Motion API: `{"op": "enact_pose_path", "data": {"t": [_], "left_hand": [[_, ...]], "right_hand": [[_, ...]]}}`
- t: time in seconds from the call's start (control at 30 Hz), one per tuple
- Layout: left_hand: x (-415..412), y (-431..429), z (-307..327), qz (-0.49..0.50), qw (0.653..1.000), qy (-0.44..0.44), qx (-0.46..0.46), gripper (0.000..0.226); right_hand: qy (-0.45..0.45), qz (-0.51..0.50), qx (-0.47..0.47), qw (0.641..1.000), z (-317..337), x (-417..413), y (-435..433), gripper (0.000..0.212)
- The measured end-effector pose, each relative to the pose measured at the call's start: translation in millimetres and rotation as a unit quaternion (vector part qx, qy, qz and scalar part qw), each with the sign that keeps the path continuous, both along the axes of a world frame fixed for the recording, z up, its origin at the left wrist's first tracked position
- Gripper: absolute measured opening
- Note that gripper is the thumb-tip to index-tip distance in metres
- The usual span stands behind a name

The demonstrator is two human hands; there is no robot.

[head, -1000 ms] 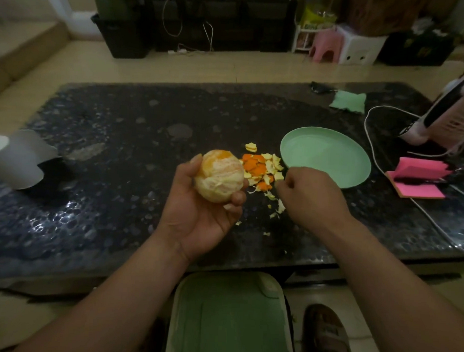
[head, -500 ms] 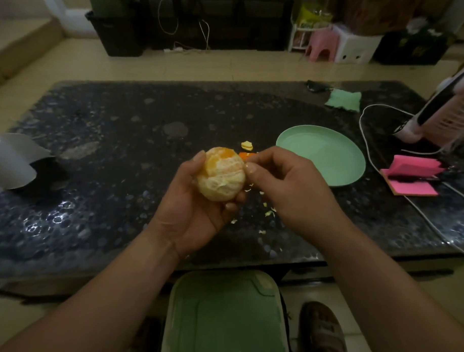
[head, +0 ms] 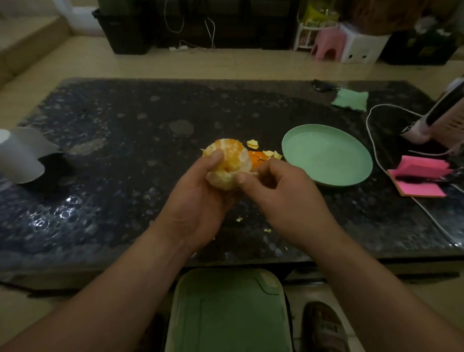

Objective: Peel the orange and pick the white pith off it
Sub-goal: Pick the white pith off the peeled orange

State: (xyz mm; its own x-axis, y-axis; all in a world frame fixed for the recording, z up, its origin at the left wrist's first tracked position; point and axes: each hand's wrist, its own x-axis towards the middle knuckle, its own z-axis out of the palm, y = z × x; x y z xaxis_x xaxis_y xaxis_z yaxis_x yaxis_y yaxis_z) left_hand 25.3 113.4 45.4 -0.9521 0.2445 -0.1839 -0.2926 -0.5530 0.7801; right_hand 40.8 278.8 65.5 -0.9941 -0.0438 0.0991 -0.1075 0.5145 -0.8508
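A peeled orange, pale with pith in patches, sits in my left hand, which grips it from below with the thumb on top, above the dark stone table. My right hand is against the orange's right side, thumb and fingertips pinching a thin strand of white pith at its surface. A small heap of orange and yellow peel scraps lies on the table just behind the hands, partly hidden by them.
An empty mint-green plate lies right of the peel. Further right are pink sticky notes, a white cable and a fan base. A white roll sits at the left. A green stool stands under the table edge.
My right hand came from the peel heap to the orange and now pinches pith at its right side. My left hand turned the orange, thumb now on top.
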Motion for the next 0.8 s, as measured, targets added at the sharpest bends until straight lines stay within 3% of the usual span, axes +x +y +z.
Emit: {"op": "enact_pose_path", "data": {"t": [0.33,0.43,0.53,0.63,0.8], "left_hand": [[-3.8,-2.7,-8.6,0.039,0.996,0.047,-0.072,0.061],[-4.1,-2.0,-9.6,0.048,0.994,0.057,-0.081,0.060],[-1.2,-0.3,-3.4,0.038,0.996,0.055,-0.050,0.053],[3.0,2.3,0.7,0.013,0.999,0.044,-0.008,0.044],[2.9,-1.9,4.9,0.007,0.999,0.005,0.050,0.061]], "right_hand": [[-0.006,0.033,0.048,0.998,0.1,-3.9,6.0,0.020],[-0.018,0.052,-0.026,0.998,1.3,-2.1,4.6,0.021],[-0.017,0.053,-0.108,0.993,2.7,-0.1,1.0,0.019],[0.009,0.032,-0.119,0.992,0.6,-0.9,-0.4,0.017],[0.028,0.002,-0.119,0.993,0.3,-4.9,4.6,0.014]]}}
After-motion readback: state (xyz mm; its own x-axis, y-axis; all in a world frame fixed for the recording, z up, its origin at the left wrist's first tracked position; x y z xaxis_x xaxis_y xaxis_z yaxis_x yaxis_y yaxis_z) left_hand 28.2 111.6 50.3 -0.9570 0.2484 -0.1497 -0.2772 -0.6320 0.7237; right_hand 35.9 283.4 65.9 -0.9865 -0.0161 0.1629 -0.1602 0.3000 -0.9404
